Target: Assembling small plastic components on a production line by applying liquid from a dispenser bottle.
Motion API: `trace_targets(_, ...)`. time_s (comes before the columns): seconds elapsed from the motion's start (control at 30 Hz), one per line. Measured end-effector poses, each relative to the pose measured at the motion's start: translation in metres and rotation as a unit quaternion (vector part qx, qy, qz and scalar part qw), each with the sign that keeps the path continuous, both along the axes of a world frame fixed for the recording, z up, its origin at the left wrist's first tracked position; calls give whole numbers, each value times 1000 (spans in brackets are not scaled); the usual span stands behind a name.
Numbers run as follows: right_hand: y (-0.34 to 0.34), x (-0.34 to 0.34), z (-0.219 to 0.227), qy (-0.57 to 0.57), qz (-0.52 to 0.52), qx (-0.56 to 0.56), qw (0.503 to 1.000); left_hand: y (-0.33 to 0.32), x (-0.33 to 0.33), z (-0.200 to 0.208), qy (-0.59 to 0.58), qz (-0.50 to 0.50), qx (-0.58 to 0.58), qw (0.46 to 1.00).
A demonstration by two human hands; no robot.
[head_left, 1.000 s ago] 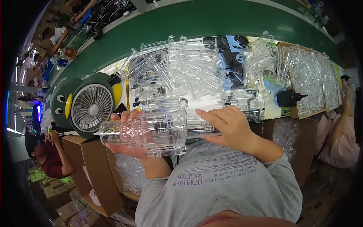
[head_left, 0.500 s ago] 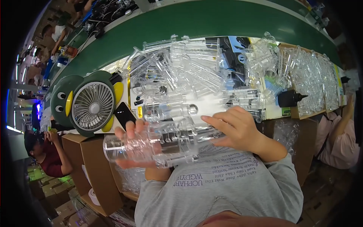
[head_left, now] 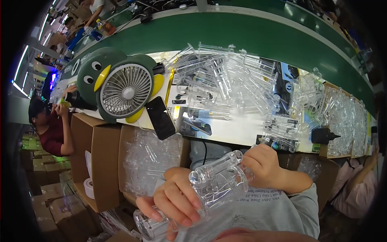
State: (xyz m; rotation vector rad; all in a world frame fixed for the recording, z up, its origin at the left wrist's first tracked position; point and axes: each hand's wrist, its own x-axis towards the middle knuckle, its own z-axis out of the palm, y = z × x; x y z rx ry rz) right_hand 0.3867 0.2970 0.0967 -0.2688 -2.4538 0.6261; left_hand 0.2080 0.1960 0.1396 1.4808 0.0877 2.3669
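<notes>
Close to my chest I hold a clear plastic assembly (head_left: 219,183), a wide see-through cylinder with thinner tubes along its side. My left hand (head_left: 173,201) wraps over its wide lower-left end, fingers closed. At the upper-right end my right hand (head_left: 262,163) has its fingers bent against the tube ends; its fingertips are partly hidden. The piece lies tilted, its right end higher in the view. Beyond my hands a heap of clear tubes (head_left: 225,78) covers the white work surface (head_left: 238,128), with more small clear parts (head_left: 278,131) nearer my right hand.
A green penguin-shaped fan (head_left: 128,93) and a black phone (head_left: 161,117) stand at the left. Below them is a cardboard box (head_left: 151,161) of clear parts. A black nozzle bottle (head_left: 323,136) sits right, beside a carton of tubes (head_left: 344,117). Other people work at the sides.
Both hands have brought the clear assembly down from above the table edge toward my chest, and it is tilted now. My left hand has turned over the top of it. The view has shifted.
</notes>
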Motion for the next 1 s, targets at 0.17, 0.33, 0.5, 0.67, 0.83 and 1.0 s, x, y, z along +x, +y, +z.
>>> trace_targets(0.17,9,-13,10,-61,61,-63,994,-7,-12,-10,-18,20,-13,1000)
trace_targets(0.33,4,-20,8,-42,43,-40,997,-13,-2,-13,-37,69,-13,997)
trace_targets(0.5,4,-19,7,-36,24,-45,998,-13,-2,-18,-49,81,14,995)
trace_targets(0.67,3,-9,14,-94,64,-78,990,-20,-5,-22,1,28,6,1000)
trace_targets(0.83,-2,-6,11,-21,-30,-43,998,-9,11,-25,-60,74,41,995)
trace_targets(1.0,5,9,14,-64,-37,-50,996,-2,19,-34,-72,72,13,995)
